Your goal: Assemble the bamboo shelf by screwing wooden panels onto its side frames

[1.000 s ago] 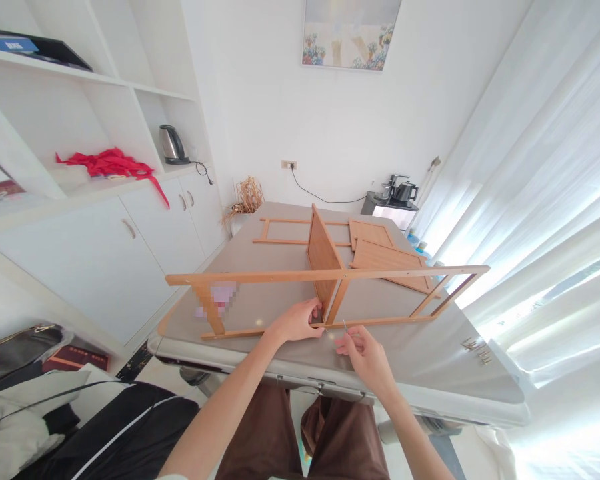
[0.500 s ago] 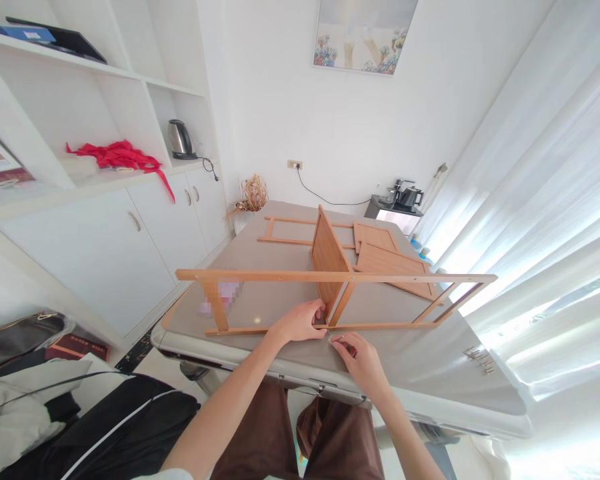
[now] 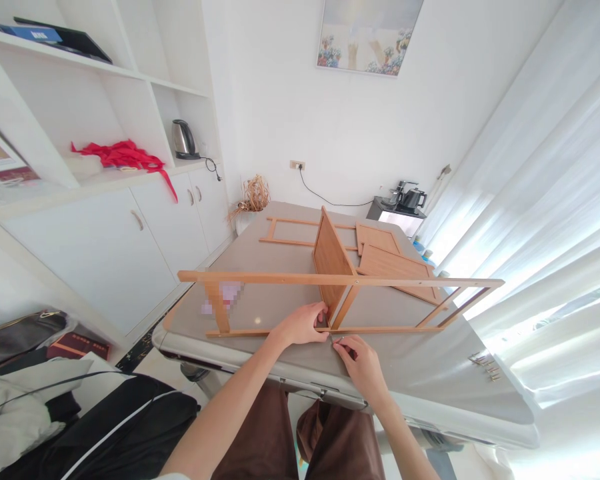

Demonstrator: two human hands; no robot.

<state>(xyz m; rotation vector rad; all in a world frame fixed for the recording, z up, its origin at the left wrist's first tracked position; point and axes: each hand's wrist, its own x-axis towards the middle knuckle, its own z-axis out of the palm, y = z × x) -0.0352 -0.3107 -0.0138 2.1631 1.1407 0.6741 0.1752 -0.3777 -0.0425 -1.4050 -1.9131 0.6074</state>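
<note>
A wooden frame (image 3: pixel 280 277) stands on its long edge across the near side of the table, with a wooden shelf panel (image 3: pixel 333 257) upright against its middle crossbar. My left hand (image 3: pixel 303 325) is closed around the frame's lower rail, where the panel's bottom corner meets it. Just to the right, my right hand (image 3: pixel 359 359) pinches a small thin metal piece (image 3: pixel 336 340) against the near side of that joint. It looks like a hex key or screw, but is too small to tell which.
Two loose wooden panels (image 3: pixel 400 270) and another frame (image 3: pixel 293 242) lie farther back on the table (image 3: pixel 260 267). Several screws (image 3: pixel 486 367) rest at the right. A pixelated sheet (image 3: pixel 227 295) lies at the left. White curtains (image 3: pixel 540 167) hang along the right side.
The view has shifted slightly, so everything sits a little lower and farther right. Both hands stay at the same joint, with the right fingers barely changed.
</note>
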